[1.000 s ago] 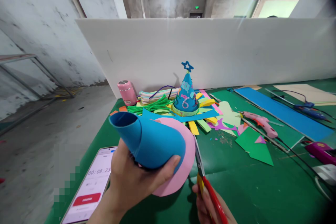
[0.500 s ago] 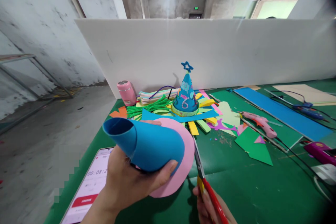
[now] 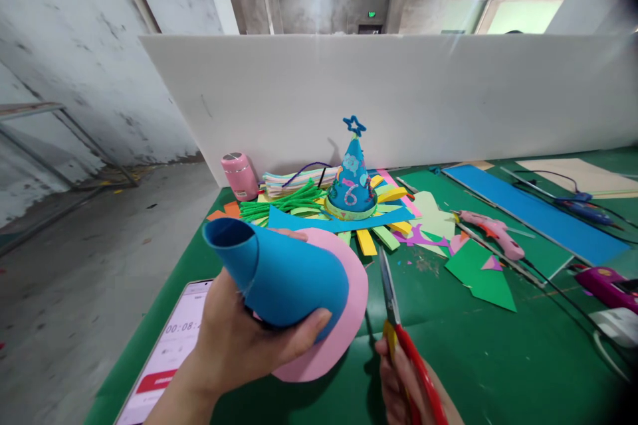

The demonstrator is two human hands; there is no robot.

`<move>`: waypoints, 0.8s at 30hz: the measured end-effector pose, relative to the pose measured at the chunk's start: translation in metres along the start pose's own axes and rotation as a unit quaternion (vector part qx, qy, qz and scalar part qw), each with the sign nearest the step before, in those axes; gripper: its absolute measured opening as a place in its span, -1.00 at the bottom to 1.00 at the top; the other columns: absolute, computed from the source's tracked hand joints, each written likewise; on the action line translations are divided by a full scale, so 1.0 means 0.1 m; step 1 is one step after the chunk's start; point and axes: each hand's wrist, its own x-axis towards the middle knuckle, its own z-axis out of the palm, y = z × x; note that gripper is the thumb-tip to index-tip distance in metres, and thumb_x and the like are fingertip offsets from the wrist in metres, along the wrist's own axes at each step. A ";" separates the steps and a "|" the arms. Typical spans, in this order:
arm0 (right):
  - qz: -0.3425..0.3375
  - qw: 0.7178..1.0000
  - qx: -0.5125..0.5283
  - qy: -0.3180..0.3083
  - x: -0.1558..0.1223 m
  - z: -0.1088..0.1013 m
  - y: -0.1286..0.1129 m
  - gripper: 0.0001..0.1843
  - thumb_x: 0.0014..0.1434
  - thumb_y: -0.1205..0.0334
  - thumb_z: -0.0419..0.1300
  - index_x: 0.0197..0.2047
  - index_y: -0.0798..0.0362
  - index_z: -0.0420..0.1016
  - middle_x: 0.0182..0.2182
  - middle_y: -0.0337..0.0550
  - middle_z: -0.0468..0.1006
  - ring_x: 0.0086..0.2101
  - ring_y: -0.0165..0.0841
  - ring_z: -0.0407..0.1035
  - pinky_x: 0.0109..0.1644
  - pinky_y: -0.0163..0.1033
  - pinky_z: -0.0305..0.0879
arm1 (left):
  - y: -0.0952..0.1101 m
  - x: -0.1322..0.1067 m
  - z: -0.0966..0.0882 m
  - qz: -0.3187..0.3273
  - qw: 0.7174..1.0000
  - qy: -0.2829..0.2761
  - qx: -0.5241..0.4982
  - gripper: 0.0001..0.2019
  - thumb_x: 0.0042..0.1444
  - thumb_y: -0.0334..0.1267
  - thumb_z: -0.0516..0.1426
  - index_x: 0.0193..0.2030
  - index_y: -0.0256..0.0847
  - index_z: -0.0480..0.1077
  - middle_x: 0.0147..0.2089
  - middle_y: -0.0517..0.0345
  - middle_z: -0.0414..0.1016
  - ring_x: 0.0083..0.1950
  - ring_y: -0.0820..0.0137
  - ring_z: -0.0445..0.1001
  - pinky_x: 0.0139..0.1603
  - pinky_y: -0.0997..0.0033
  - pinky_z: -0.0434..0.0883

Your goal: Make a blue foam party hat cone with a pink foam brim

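My left hand (image 3: 259, 339) is wrapped round a rolled blue foam-sheet cone (image 3: 299, 279), which lies tilted with its open end toward the upper left. A round pink sheet (image 3: 356, 292) sits at the cone's wide end, its curved edge showing on the right and below. In my right hand (image 3: 403, 378) are scissors (image 3: 391, 295) with red and yellow handles. Their blades point away from me and look nearly closed, a short gap to the right of the pink edge. Part of my right-hand fingers is hidden behind the handles.
A decorated blue party hat (image 3: 351, 179) with a star stands at the back. Around it lie green pipe cleaners (image 3: 284, 202) and paper strips. A pink glue gun (image 3: 491, 232), green scrap (image 3: 481, 275) and blue sheet (image 3: 533, 212) lie right; a phone (image 3: 167, 352) and pink canister (image 3: 240, 176) left.
The scissors have moved right, away from the pink sheet's edge. The cone and pink sheet have shifted and turned slightly in my left hand.
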 end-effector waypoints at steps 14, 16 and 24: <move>-0.162 0.974 -0.151 0.047 0.02 -0.03 -0.33 -0.54 -0.11 0.00 0.26 -0.22 0.05 0.22 -0.62 -0.46 0.18 -0.69 -0.64 0.02 -0.68 -0.48 -0.04 | -0.54 -0.14 0.39 -0.149 0.960 -0.165 -0.168 -0.45 -0.29 -0.22 0.26 -0.08 -0.11 0.22 -0.22 0.14 0.44 -0.25 0.27 0.46 -0.32 0.33 0.47; -0.165 0.974 -0.140 0.060 0.02 -0.11 -0.28 -0.52 -0.14 0.00 0.29 -0.23 0.05 0.23 -0.64 -0.47 0.19 -0.72 -0.66 0.01 -0.71 -0.50 -0.05 | -0.60 -0.19 0.39 -0.163 0.947 -0.190 -0.199 -0.41 -0.27 -0.21 0.25 -0.02 -0.11 0.18 -0.15 0.09 0.42 -0.18 0.24 0.45 -0.28 0.32 0.47; -0.155 0.976 -0.127 0.088 -0.02 -0.23 -0.14 -0.49 -0.20 0.00 0.32 -0.22 0.04 0.28 -0.62 -0.42 0.28 -0.76 -0.69 -0.01 -0.74 -0.53 -0.07 | -0.42 -0.51 0.57 -0.256 0.962 0.019 -0.091 -0.03 -0.40 -0.12 0.31 0.19 -0.07 -0.07 0.15 -0.02 0.15 0.15 0.10 0.17 0.07 0.09 0.26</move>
